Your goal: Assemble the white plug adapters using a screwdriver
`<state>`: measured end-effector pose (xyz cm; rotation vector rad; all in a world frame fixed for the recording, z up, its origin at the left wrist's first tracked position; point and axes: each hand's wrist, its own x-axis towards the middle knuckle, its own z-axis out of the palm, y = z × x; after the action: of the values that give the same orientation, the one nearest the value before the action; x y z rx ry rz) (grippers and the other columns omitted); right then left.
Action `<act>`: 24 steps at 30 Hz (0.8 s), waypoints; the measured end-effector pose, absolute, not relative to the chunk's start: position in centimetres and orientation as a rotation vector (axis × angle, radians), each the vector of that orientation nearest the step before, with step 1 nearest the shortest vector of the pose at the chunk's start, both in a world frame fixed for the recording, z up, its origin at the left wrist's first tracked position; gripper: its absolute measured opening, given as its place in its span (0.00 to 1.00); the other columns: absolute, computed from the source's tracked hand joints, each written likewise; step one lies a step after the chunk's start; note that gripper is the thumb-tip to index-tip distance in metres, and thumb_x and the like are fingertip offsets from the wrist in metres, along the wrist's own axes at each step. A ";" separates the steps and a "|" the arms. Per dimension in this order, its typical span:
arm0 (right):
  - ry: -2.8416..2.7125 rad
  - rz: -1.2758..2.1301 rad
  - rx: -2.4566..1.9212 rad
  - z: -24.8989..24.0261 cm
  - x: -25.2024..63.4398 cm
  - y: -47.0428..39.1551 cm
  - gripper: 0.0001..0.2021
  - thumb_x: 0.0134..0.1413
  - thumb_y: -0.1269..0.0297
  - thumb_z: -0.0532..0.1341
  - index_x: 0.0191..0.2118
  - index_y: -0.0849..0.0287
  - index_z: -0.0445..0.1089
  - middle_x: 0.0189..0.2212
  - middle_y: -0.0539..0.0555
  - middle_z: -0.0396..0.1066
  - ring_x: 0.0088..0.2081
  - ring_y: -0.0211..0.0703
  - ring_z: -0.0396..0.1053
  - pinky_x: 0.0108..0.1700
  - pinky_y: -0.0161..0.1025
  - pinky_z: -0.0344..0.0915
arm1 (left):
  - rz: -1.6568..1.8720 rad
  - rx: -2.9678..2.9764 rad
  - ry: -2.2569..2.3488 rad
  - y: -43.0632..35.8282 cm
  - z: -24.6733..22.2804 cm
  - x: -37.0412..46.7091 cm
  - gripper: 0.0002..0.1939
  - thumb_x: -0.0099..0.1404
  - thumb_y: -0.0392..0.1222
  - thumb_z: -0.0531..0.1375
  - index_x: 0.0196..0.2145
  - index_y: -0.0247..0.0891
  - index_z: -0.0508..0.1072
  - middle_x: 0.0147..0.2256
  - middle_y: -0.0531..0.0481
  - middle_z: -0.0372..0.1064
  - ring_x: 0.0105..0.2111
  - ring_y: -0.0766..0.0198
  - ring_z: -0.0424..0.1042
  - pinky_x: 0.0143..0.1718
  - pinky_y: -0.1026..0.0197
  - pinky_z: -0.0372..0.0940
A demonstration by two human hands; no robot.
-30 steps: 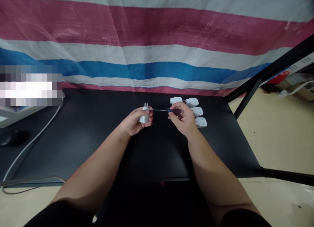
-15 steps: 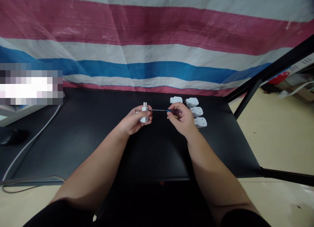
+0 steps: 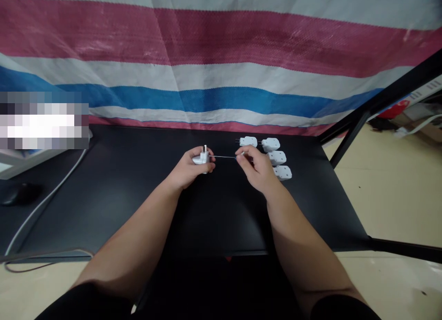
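My left hand is closed around a white plug, its metal prongs pointing away from me. Closed on the handle of a screwdriver, my right hand is a short way to the right. The thin shaft of the screwdriver runs left to the plug's side, where its tip is hidden by the plug and fingers. Most of the handle is covered by my right fingers. Just beyond and beside my right hand lie several more white plugs, one partly hidden behind it.
The black table carries a black mouse and a white cable at the left, near a blurred-out box-like thing. A striped cloth hangs behind. A black metal frame stands at the right edge.
The plug has turned slightly in my left hand, showing its prongs from another side. My right fingers have shifted around the screwdriver handle, covering more of it. The plugs on the table stay put.
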<state>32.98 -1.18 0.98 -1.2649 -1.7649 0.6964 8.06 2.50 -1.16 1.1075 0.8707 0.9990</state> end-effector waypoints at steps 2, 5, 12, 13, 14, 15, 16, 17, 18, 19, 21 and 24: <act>-1.791 0.739 -1.259 0.9 33.2 -1.2 0.10 0.71 0.55 0.65 0.51 0.52 0.71 0.33 0.51 0.74 0.31 0.43 0.70 0.34 0.43 0.63 | 1.011 1.097 0.874 2.6 -1.2 8.1 0.19 0.48 0.35 0.77 0.39 0.35 0.79 0.34 0.52 0.77 0.28 0.69 0.76 0.32 0.66 0.72; -1.781 0.762 -1.275 0.8 33.4 -1.0 0.09 0.71 0.54 0.65 0.47 0.53 0.72 0.35 0.52 0.76 0.33 0.45 0.72 0.36 0.44 0.64 | 1.000 1.120 0.893 2.7 -1.2 8.0 0.18 0.48 0.34 0.76 0.38 0.35 0.79 0.31 0.53 0.76 0.27 0.68 0.76 0.31 0.66 0.72; -1.832 0.847 -1.343 1.4 33.0 -1.0 0.17 0.76 0.46 0.57 0.42 0.54 0.72 0.28 0.49 0.70 0.31 0.44 0.69 0.39 0.45 0.63 | 0.979 1.142 0.927 2.6 -0.8 7.6 0.19 0.47 0.34 0.75 0.38 0.36 0.78 0.31 0.53 0.76 0.32 0.61 0.82 0.38 0.61 0.77; -1.834 0.864 -1.305 1.4 33.1 -1.1 0.13 0.75 0.49 0.59 0.47 0.53 0.71 0.31 0.50 0.71 0.32 0.44 0.70 0.40 0.45 0.64 | 0.992 1.158 0.930 2.6 -0.7 7.6 0.19 0.48 0.34 0.75 0.39 0.35 0.79 0.30 0.54 0.75 0.30 0.63 0.80 0.36 0.63 0.76; -1.827 0.874 -1.276 1.3 33.1 -1.1 0.12 0.73 0.51 0.62 0.50 0.53 0.69 0.33 0.50 0.73 0.33 0.44 0.70 0.40 0.44 0.64 | 1.004 1.177 0.933 2.7 -0.7 7.5 0.19 0.48 0.34 0.74 0.39 0.35 0.79 0.30 0.54 0.75 0.28 0.66 0.78 0.34 0.64 0.74; -1.812 0.872 -1.264 1.3 33.1 -1.1 0.11 0.72 0.52 0.63 0.51 0.52 0.68 0.35 0.50 0.73 0.34 0.44 0.71 0.40 0.44 0.64 | 1.015 1.195 0.935 2.7 -0.7 7.5 0.18 0.48 0.34 0.74 0.39 0.35 0.79 0.30 0.54 0.75 0.26 0.67 0.77 0.32 0.66 0.72; -1.793 0.861 -1.273 1.2 33.1 -1.1 0.11 0.72 0.52 0.64 0.49 0.52 0.69 0.35 0.50 0.73 0.34 0.44 0.70 0.39 0.44 0.64 | 1.022 1.208 0.938 2.7 -0.7 7.5 0.18 0.48 0.34 0.74 0.39 0.35 0.80 0.30 0.54 0.75 0.26 0.68 0.75 0.31 0.66 0.70; -1.777 0.848 -1.300 1.2 33.1 -1.0 0.12 0.72 0.50 0.63 0.45 0.53 0.69 0.33 0.50 0.73 0.33 0.44 0.70 0.39 0.44 0.63 | 1.022 1.219 0.943 2.6 -0.7 7.5 0.18 0.48 0.34 0.74 0.39 0.35 0.80 0.30 0.54 0.75 0.25 0.69 0.75 0.30 0.67 0.69; -1.760 0.841 -1.335 1.1 33.1 -1.0 0.15 0.73 0.47 0.62 0.41 0.53 0.70 0.31 0.50 0.72 0.32 0.44 0.69 0.39 0.45 0.63 | 1.020 1.230 0.950 2.6 -0.6 7.5 0.18 0.49 0.35 0.74 0.39 0.35 0.80 0.30 0.54 0.75 0.26 0.69 0.75 0.30 0.67 0.69; -1.743 0.843 -1.369 1.1 33.0 -0.9 0.20 0.74 0.44 0.59 0.36 0.54 0.70 0.28 0.50 0.70 0.31 0.44 0.69 0.38 0.45 0.62 | 1.020 1.238 0.957 2.5 -0.6 7.4 0.18 0.49 0.35 0.74 0.40 0.35 0.80 0.31 0.53 0.76 0.26 0.69 0.75 0.31 0.66 0.69; -1.726 0.868 -1.391 1.1 32.8 -0.9 0.26 0.76 0.40 0.55 0.32 0.54 0.70 0.27 0.51 0.70 0.31 0.45 0.69 0.40 0.47 0.64 | 1.022 1.246 0.969 2.5 -0.7 7.4 0.19 0.49 0.35 0.75 0.41 0.36 0.81 0.31 0.53 0.76 0.27 0.69 0.75 0.32 0.66 0.69; -1.719 0.927 -1.319 1.2 32.7 -1.1 0.18 0.74 0.44 0.60 0.44 0.54 0.74 0.32 0.52 0.74 0.34 0.46 0.72 0.42 0.47 0.66 | 1.044 1.235 0.964 2.5 -0.8 7.5 0.19 0.49 0.35 0.74 0.41 0.36 0.81 0.31 0.53 0.76 0.27 0.68 0.75 0.32 0.66 0.70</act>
<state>32.70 -1.11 1.20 -1.3190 -1.7187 0.9275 7.49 2.50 -0.78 1.2353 0.9636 1.0439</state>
